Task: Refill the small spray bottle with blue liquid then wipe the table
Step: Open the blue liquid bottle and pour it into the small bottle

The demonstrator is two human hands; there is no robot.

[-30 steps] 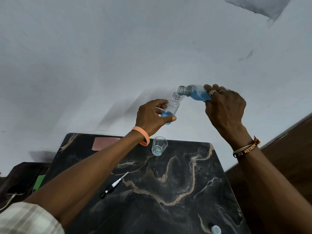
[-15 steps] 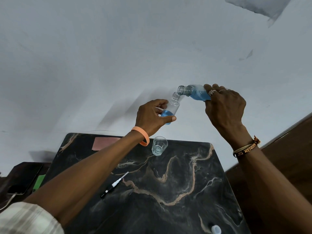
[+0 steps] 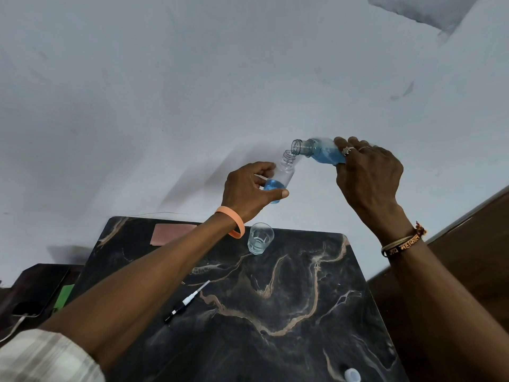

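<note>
1. Change since the earlier frames is slight: both hands and both bottles keep the same pose, and the blue level in the small bottle looks about as it did.
2. The left hand (image 3: 248, 191) grips the small spray bottle (image 3: 285, 170), fingers behind it and thumb across its base. The bottle is uncapped, tilted toward the right hand, and blue in its lower part.
3. The right hand (image 3: 369, 177) grasps the large bottle (image 3: 316, 150) round its body from above. It lies nearly level, with its open mouth pointing at the left hand and meeting the small bottle's neck. I cannot tell whether they touch, nor whether liquid is running.
4. Both bottles are held in the air beyond the far edge of the table (image 3: 303, 326), before the pale wall.
5. Just below the left wrist, which wears an orange band (image 3: 234, 221), a clear glass (image 3: 260, 238) stands on the table holding a little clear liquid.
6. Beside the left forearm, toward the person, the spray head (image 3: 187, 300) lies with its thin tube. The forearm crosses the table and covers a corner of a pink sheet (image 3: 168, 234) on the outer side of the wrist.
7. Well below the right hand, at the near edge, a white cap (image 3: 352, 375) is cut by the frame.
8. Outward of the left elbow, a phone (image 3: 41, 290) with a cable and a green slip (image 3: 64, 295) lie on a dark lower surface.
9. The right fingers, with rings, hide the large bottle's rear; the left thumb hides the small bottle's base.
</note>
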